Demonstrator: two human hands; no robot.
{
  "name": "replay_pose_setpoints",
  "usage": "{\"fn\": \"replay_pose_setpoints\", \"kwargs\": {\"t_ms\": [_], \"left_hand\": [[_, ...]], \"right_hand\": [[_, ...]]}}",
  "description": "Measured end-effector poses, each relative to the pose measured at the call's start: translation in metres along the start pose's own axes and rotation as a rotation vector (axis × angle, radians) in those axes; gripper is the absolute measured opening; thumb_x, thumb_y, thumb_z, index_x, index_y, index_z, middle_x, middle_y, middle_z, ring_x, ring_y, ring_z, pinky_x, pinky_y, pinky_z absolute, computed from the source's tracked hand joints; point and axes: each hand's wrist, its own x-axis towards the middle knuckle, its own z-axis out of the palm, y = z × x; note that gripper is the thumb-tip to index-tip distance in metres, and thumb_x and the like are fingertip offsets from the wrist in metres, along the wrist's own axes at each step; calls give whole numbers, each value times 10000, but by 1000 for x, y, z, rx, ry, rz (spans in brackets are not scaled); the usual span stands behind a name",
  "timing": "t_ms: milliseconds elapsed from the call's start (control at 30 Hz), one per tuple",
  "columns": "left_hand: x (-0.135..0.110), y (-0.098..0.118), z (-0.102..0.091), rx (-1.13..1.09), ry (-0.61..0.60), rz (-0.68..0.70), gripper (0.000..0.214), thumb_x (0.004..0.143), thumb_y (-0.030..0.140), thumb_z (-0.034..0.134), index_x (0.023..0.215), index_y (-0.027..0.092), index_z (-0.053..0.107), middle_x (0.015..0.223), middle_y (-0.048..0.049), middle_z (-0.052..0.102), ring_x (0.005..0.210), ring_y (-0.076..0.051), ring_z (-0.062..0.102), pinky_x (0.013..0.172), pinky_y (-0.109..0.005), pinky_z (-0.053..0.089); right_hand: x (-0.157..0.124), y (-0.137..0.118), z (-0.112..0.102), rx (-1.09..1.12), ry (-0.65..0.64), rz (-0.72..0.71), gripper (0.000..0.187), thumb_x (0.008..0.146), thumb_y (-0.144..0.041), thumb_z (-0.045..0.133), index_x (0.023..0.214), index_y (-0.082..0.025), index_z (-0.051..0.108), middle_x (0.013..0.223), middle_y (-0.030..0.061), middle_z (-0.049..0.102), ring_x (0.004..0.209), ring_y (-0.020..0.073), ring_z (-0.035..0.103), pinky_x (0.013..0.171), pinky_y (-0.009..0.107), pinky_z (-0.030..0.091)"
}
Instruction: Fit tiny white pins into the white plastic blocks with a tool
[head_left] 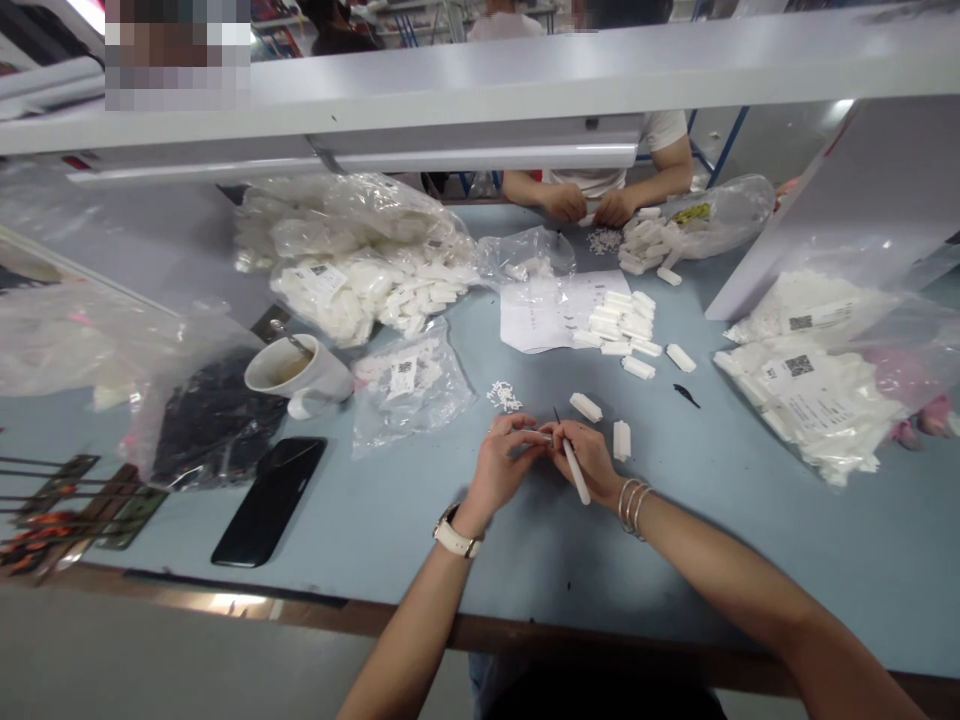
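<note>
My left hand (504, 462), with a watch on its wrist, has its fingers pinched on a small light-coloured part (535, 435), mostly hidden by the fingertips. Close against it, my right hand (589, 460) is closed around a slim tool with a white handle (576, 474) and a thin dark tip pointing up and away. The fingertips of both hands meet above the blue table. Just beyond the left hand lies a small pile of tiny white pieces (505, 396). Near the right hand are two white ribbed plastic blocks, one tilted (586, 407) and one lengthwise (622, 440).
More white blocks (619, 322) lie on a paper sheet (525, 320). Bags of white parts (367, 290) stand behind, others (810, 390) at right. A mug (300, 375), a phone (270, 500) and tools (75, 510) are at left. Across the table, a co-worker's hands (589, 205) work beneath a shelf (480, 85).
</note>
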Motion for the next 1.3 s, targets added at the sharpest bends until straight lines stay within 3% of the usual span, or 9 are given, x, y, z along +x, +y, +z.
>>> {"fn": "replay_pose_setpoints", "kwargs": {"t_ms": [400, 600, 767, 967, 1133, 1200, 1300], "left_hand": [[0, 5, 3, 57, 65, 65, 101, 779, 132, 648, 763, 213, 706, 958, -72, 660, 947, -215, 585, 870, -408, 494], [0, 1, -2, -97, -28, -195, 260, 744, 218, 685, 999, 201, 640, 993, -66, 694, 911, -209, 638, 816, -367, 516], [1, 9, -9, -274, -107, -270, 345, 717, 235, 692, 1039, 186, 578, 842, -30, 699, 741, -169, 661, 692, -295, 524], [-2, 14, -8, -297, -34, -251, 375, 684, 231, 714, 994, 185, 508, 819, -15, 677, 747, -163, 655, 701, -285, 512], [1, 10, -12, -243, 0, -143, 551, 631, 263, 784, 1108, 198, 518, 1018, -77, 668, 970, -216, 634, 854, -344, 492], [3, 4, -18, -223, 80, -112, 452, 693, 293, 733, 1092, 192, 544, 1077, -100, 651, 1023, -226, 614, 865, -349, 489], [5, -10, -26, -133, 334, -208, 208, 872, 313, 499, 1004, 178, 585, 1006, -92, 672, 929, -191, 632, 822, -332, 499]], "right_hand": [[2, -5, -3, -34, 5, -28, 129, 730, -101, 501, 677, -218, 503, 781, 28, 692, 772, 171, 673, 719, 271, 528], [2, -9, -4, -115, 24, -104, 160, 780, -132, 481, 658, -234, 493, 731, 20, 666, 740, 169, 658, 690, 277, 553], [0, -7, -2, -82, -3, -149, 203, 805, -161, 477, 626, -256, 480, 637, -21, 652, 700, 163, 667, 850, 336, 553], [-2, -10, -4, -51, -32, -132, 246, 824, -169, 489, 594, -255, 467, 816, -3, 725, 848, 163, 680, 869, 350, 560], [-6, -10, -7, -72, 22, -173, 221, 827, -164, 498, 626, -257, 512, 915, 7, 731, 888, 165, 679, 872, 353, 560], [-7, -9, -6, -91, 17, -154, 222, 827, -168, 502, 628, -262, 524, 900, -2, 729, 873, 160, 678, 881, 351, 555], [-5, -6, -3, -81, 39, -101, 213, 825, -183, 515, 627, -261, 525, 835, 0, 720, 843, 163, 671, 846, 341, 560]]}}
